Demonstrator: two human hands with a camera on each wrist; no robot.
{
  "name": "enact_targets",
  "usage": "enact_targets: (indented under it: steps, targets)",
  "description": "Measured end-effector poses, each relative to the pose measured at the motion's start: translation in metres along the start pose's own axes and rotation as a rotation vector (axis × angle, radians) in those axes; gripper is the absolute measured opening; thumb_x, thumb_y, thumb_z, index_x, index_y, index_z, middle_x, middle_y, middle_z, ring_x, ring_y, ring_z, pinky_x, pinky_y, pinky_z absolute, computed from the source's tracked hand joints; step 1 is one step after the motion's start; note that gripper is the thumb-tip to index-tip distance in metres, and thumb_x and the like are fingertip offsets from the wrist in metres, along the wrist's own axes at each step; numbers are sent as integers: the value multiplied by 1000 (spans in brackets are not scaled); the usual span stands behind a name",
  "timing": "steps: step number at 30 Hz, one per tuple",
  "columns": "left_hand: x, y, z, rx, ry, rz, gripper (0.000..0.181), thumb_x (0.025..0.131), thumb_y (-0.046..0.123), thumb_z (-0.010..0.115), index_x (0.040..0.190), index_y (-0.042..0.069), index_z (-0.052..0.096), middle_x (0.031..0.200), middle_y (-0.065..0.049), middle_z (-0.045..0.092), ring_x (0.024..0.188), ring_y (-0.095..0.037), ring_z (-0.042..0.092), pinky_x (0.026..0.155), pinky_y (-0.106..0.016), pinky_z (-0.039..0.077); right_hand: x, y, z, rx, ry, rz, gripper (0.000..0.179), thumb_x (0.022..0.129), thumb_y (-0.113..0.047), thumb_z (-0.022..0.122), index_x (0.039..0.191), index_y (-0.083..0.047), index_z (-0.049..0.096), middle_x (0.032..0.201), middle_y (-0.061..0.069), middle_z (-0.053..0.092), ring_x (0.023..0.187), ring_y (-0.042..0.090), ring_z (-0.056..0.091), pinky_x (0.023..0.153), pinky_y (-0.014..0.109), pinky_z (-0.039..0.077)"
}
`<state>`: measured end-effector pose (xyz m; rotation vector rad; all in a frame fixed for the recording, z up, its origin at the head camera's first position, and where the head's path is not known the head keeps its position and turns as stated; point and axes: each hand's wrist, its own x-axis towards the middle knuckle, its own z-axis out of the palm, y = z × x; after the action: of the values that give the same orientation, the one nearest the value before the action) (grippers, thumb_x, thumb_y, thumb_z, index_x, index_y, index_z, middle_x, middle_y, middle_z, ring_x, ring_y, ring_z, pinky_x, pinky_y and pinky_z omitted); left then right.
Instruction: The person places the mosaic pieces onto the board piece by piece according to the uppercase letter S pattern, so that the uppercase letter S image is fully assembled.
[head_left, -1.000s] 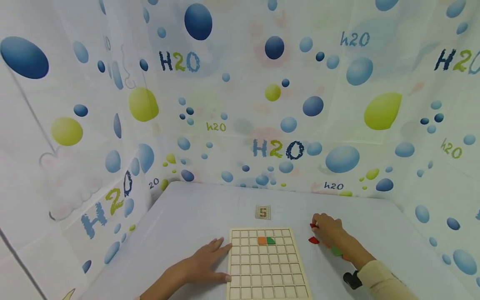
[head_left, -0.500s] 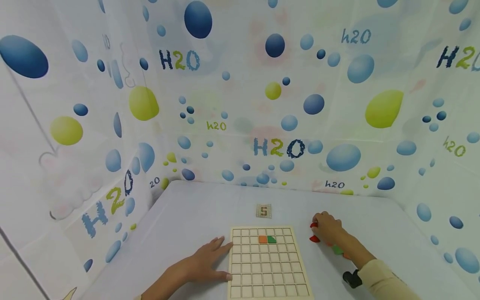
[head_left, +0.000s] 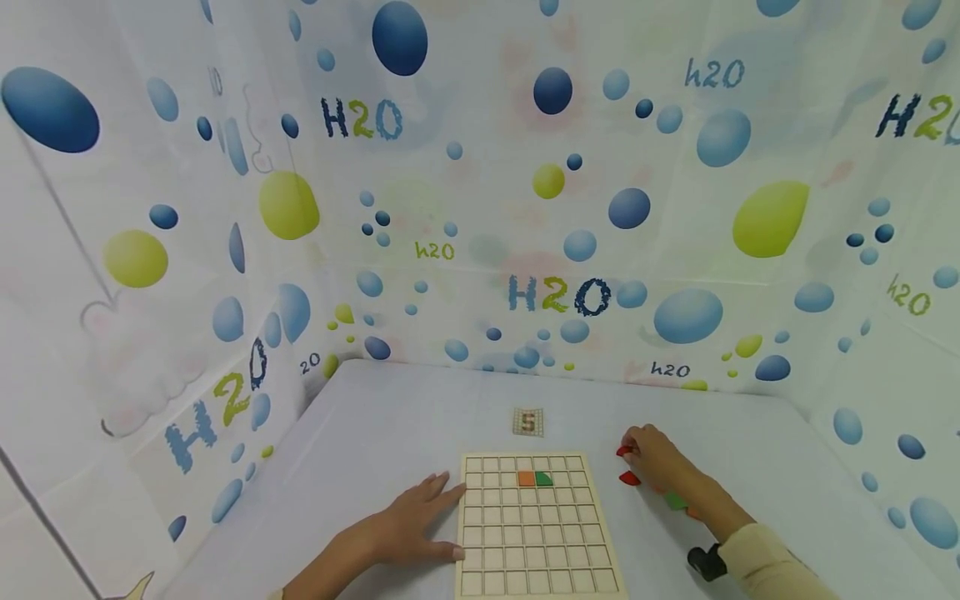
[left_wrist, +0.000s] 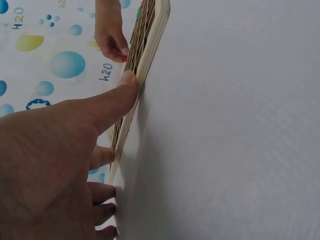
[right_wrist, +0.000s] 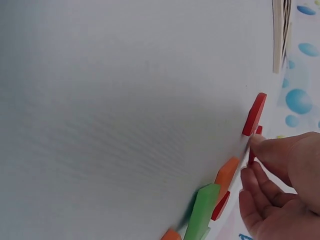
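My left hand (head_left: 408, 525) lies with spread fingers along the left edge of a wooden grid board (head_left: 540, 537); thumb and index fingertip touch its rim. An orange square tile (head_left: 526, 478) and a green tile with a curved edge (head_left: 543, 479) sit side by side in the board's second row. To the right of the board, my right hand (head_left: 660, 462) pinches a red tile (head_left: 623, 451) between thumb and fingers, low over the table. In the right wrist view the thumb (right_wrist: 272, 150) partly hides this tile. Another red tile (right_wrist: 255, 114) lies just beside it.
Green tiles (right_wrist: 202, 210), orange tiles (right_wrist: 227, 172) and one more red tile (right_wrist: 221, 205) lie under my right forearm. A black object (head_left: 707, 562) is by the right sleeve. Behind the board lies a small patterned card (head_left: 528, 422). Printed curtains surround the white table (head_left: 405, 417).
The right hand has turned slightly at the same spot, and the red tile shows a little further left. My left hand and the board keep their places.
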<state>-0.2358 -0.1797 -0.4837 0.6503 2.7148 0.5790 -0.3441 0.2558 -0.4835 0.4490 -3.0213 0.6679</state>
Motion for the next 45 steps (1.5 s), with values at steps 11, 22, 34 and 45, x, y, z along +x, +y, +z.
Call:
enact_targets:
  steps: [11, 22, 34, 45]
  targets:
    - [-1, 1, -1, -11, 0, -8, 94, 91, 64, 74, 165, 20, 37, 173, -22, 25, 160, -47, 21, 124, -69, 25, 2, -33, 2, 93, 7, -46, 14, 97, -6, 72, 110, -2, 67, 99, 7, 59, 91, 21, 56, 84, 39, 56]
    - [-4, 4, -3, -16, 1, -9, 93, 91, 63, 74, 164, 19, 37, 173, -22, 25, 160, -47, 21, 124, -69, 25, 11, -78, 18, 162, -20, -80, 14, 96, -9, 76, 108, -7, 69, 103, 3, 60, 97, 19, 57, 88, 40, 56]
    - [-4, 5, -4, -17, 7, -15, 93, 90, 63, 75, 164, 20, 38, 173, -22, 26, 160, -46, 22, 123, -69, 25, 12, -126, 39, 188, -95, -339, 17, 97, -8, 77, 109, -2, 67, 106, 9, 62, 95, 23, 59, 82, 37, 55]
    - [-4, 4, -3, -18, 7, -25, 92, 90, 63, 75, 164, 22, 39, 173, -20, 26, 160, -45, 23, 123, -69, 26, 17, -147, 52, 201, -180, -391, 10, 96, -6, 77, 102, -4, 68, 99, 5, 61, 91, 21, 59, 78, 31, 54]
